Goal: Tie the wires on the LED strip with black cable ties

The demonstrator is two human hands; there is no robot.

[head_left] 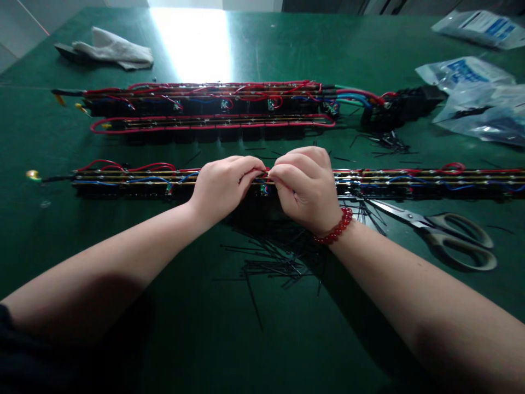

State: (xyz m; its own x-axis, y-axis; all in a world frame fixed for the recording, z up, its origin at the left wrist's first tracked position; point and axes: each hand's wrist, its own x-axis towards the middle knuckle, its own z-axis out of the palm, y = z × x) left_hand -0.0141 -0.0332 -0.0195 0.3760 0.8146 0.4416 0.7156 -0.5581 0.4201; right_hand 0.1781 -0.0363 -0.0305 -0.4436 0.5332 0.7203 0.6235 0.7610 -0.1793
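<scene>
A long black strip assembly (pixel 110 189) with brass-coloured rails and red and blue wires lies across the table in front of me. Over its middle, my left hand (pixel 223 180) is closed in a pinch on a red wire (pixel 266 170). My right hand (pixel 305 183), with a red bead bracelet (pixel 337 229) at its wrist, pinches right beside it. What its fingertips hold is too small to make out. Under the hands a small green circuit board (pixel 264 189) shows on the strip. Loose black cable ties (pixel 283 265) lie scattered just below the hands.
Scissors (pixel 435 227) lie at the right, blades against the strip. Behind is a second wired assembly (pixel 205 101) with a red wire loop (pixel 213 128) and black connector (pixel 410 106). Plastic bags (pixel 484 109) are at the right, a whitish glove-like cloth (pixel 115 52) at the back left.
</scene>
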